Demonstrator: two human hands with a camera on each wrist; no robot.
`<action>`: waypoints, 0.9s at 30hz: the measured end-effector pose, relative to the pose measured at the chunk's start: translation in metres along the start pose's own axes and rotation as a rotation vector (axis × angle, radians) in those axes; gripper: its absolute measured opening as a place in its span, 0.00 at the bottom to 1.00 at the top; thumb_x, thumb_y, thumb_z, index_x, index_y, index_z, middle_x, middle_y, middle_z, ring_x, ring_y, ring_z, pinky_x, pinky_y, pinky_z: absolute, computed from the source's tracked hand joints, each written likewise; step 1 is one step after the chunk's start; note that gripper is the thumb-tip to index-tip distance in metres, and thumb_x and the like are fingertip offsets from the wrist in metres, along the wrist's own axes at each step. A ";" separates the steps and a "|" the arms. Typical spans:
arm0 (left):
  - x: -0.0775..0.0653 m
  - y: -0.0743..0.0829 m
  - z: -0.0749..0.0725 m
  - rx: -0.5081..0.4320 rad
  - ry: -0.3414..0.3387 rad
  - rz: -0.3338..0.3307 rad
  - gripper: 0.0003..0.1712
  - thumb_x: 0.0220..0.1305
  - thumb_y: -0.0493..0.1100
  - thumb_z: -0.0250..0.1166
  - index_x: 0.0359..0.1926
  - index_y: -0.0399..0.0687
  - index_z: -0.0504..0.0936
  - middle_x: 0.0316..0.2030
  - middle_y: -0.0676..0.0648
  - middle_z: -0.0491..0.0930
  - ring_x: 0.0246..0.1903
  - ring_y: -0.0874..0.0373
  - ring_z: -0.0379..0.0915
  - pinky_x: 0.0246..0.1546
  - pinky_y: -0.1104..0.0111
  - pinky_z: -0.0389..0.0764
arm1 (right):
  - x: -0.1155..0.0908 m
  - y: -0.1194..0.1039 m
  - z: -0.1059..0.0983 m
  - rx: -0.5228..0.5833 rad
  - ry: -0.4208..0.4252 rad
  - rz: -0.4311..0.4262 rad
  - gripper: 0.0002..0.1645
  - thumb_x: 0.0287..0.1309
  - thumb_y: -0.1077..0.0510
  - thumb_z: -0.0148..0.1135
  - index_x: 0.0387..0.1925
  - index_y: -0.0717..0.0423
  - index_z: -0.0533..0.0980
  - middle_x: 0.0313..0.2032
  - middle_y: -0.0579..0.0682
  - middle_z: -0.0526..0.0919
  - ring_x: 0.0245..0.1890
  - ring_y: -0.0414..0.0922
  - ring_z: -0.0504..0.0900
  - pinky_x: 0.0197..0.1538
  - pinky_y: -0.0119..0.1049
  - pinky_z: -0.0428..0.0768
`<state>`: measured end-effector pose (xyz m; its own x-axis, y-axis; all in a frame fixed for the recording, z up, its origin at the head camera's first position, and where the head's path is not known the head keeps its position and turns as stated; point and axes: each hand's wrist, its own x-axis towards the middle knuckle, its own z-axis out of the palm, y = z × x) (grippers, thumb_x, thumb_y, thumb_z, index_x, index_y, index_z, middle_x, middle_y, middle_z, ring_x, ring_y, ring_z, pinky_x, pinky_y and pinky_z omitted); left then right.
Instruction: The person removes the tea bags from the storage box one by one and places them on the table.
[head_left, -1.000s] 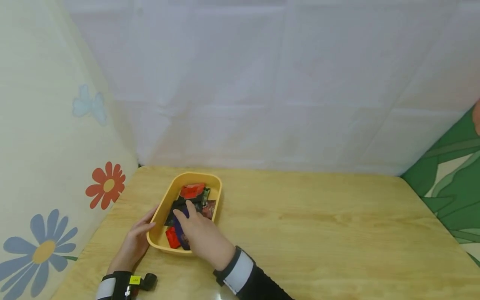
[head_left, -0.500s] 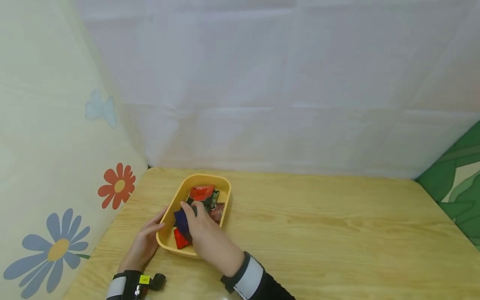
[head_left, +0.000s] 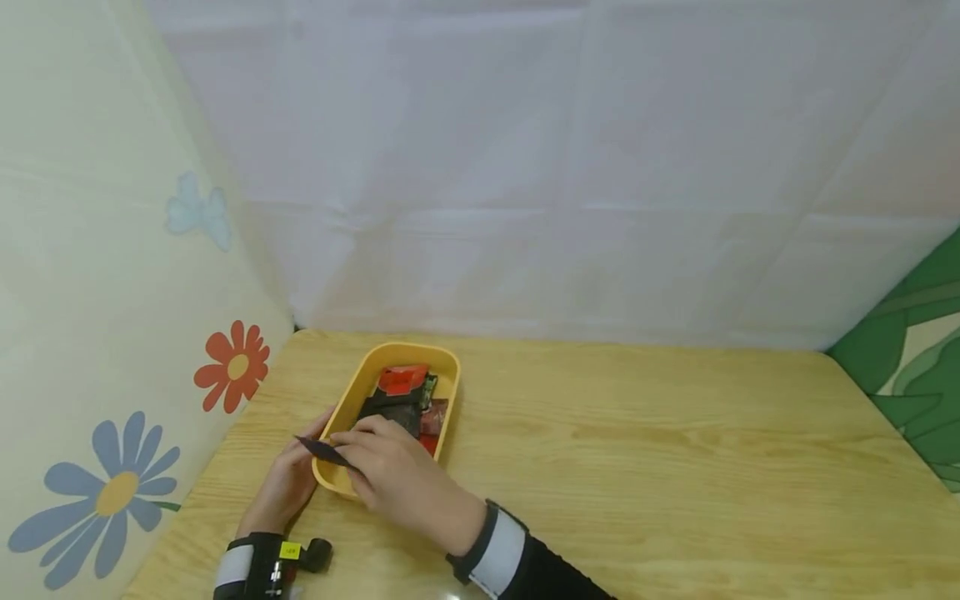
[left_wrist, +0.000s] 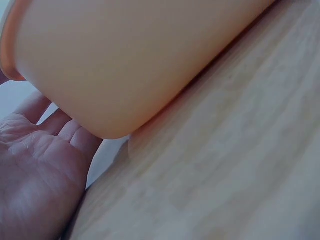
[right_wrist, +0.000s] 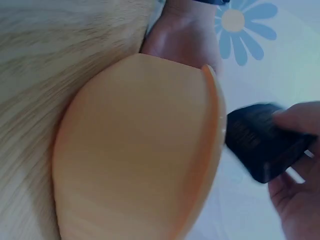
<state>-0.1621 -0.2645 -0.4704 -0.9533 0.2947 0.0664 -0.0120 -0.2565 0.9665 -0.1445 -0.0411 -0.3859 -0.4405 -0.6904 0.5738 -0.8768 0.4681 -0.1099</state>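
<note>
A yellow tub (head_left: 452,375) stands on the table, holding several small packets. My left hand (head_left: 288,479) holds its left side, thumb at the rim and fingers against the outer wall; in the left wrist view the fingers pass behind the tub (left_wrist: 115,65). My right hand (head_left: 401,471) is over the tub's near end and pinches a dark, flat packet (head_left: 326,452) between thumb and fingers. In the right wrist view this packet (right_wrist: 265,137) is raised beside the rim, with blurred lettering. Inside the tub lie a red-and-black packet (head_left: 402,380), a black packet (head_left: 401,415) and a brownish-red packet (head_left: 435,417).
The light wooden table (head_left: 637,442) stretches to the right of the tub. Behind it hangs a white cloth (head_left: 525,208). A wall with painted flowers (head_left: 237,367) stands on the left, and a green painted panel (head_left: 900,367) on the right.
The right hand has lifted the dark packet from among the others and brought it left and nearer, over the tub's near-left rim. The left hand stays at the tub's side.
</note>
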 end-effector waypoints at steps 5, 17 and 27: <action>0.001 0.000 0.003 0.015 0.024 -0.027 0.34 0.75 0.37 0.42 0.77 0.36 0.45 0.64 0.63 0.65 0.62 0.71 0.64 0.58 0.73 0.70 | -0.011 0.010 -0.002 -0.098 -0.047 -0.139 0.15 0.66 0.56 0.61 0.53 0.46 0.83 0.53 0.41 0.83 0.55 0.38 0.76 0.61 0.31 0.70; 0.000 0.005 0.006 0.029 0.064 -0.070 0.35 0.75 0.39 0.43 0.77 0.37 0.44 0.70 0.57 0.58 0.64 0.71 0.58 0.60 0.77 0.64 | -0.025 0.049 -0.018 -0.080 -0.027 -0.094 0.17 0.61 0.60 0.66 0.51 0.44 0.84 0.61 0.50 0.77 0.62 0.47 0.73 0.64 0.40 0.69; 0.003 0.005 0.005 0.018 0.078 -0.092 0.35 0.74 0.38 0.43 0.78 0.40 0.43 0.72 0.51 0.51 0.64 0.70 0.57 0.60 0.77 0.64 | -0.032 0.084 -0.034 -0.048 0.011 0.090 0.18 0.58 0.62 0.69 0.51 0.50 0.84 0.62 0.50 0.76 0.60 0.48 0.75 0.63 0.41 0.72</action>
<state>-0.1638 -0.2603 -0.4644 -0.9690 0.2436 -0.0413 -0.0955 -0.2152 0.9719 -0.1974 0.0390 -0.3857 -0.5144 -0.6385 0.5725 -0.8236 0.5537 -0.1225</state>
